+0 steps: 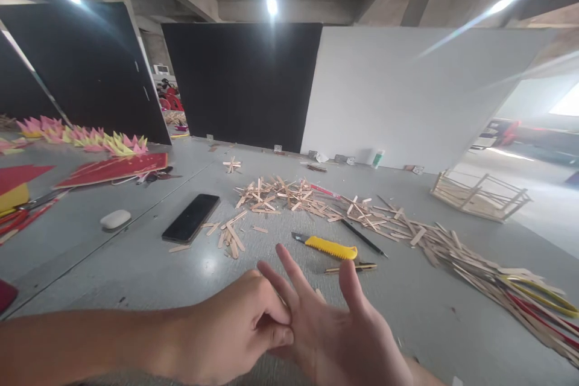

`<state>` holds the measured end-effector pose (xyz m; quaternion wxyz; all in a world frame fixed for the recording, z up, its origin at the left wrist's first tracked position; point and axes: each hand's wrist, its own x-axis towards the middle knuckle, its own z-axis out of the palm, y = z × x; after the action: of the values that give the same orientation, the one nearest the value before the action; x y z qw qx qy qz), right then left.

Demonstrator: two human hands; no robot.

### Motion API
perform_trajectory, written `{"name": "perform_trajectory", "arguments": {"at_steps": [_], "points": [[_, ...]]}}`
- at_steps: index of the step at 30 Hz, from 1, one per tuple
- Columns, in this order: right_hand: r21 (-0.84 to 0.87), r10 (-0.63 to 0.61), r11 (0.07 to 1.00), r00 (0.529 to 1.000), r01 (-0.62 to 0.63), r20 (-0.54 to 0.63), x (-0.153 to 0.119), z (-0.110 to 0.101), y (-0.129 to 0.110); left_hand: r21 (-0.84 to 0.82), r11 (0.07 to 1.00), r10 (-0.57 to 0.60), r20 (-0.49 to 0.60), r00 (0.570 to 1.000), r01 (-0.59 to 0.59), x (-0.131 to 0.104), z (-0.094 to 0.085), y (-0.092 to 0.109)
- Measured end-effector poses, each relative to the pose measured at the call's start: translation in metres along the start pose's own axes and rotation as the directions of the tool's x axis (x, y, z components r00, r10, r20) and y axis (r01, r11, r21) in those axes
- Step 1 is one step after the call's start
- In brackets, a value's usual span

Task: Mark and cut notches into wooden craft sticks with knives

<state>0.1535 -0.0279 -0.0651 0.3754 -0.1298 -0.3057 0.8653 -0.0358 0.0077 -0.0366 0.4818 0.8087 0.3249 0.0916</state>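
My left hand (235, 325) is closed, with its thumb and bent fingers pressed around a finger of my right hand. Palm up, my right hand (330, 325) has its thumb and other visible fingers spread, and nothing lies on the palm. Just beyond the fingertips is a yellow utility knife (331, 248) with its blade out. A thin dark and brass-coloured tool (351, 268) lies near my right thumb. Farther off are a black pen-like stick (364, 238) and a loose pile of small wooden sticks (294, 194).
A phone (190, 218) and white earbud case (115, 219) lie left. Long wooden strips (479, 274) and yellow-handled scissors (540, 294) are right, below a small wooden frame (480, 198). Black (244, 84) and white (407, 93) panels stand behind; folded paper pieces (90, 137) lie far left.
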Motion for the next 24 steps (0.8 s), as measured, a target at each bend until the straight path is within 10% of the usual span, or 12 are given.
{"name": "perform_trajectory", "arguments": {"at_steps": [6,11,18,24], "points": [[-0.003,0.014,1.0,1.0,-0.014,0.011,-0.003,0.007,-0.007,0.006,0.998,0.054,0.1,0.994,-0.055,-0.004,-0.014,0.015],[0.012,-0.005,1.0,0.997,0.004,0.081,-0.007,0.009,-0.006,-0.133,0.983,0.121,-0.052,0.991,-0.127,0.0,-0.001,0.006],[0.053,-0.107,0.993,0.987,0.101,0.119,-0.006,0.023,0.003,-0.444,0.895,-0.1,-0.121,0.988,0.037,0.007,0.019,-0.003],[0.007,-0.16,0.987,0.985,0.159,0.061,-0.009,0.027,0.006,-0.292,0.956,-0.067,-0.217,0.974,0.001,0.009,0.029,0.001]]}}
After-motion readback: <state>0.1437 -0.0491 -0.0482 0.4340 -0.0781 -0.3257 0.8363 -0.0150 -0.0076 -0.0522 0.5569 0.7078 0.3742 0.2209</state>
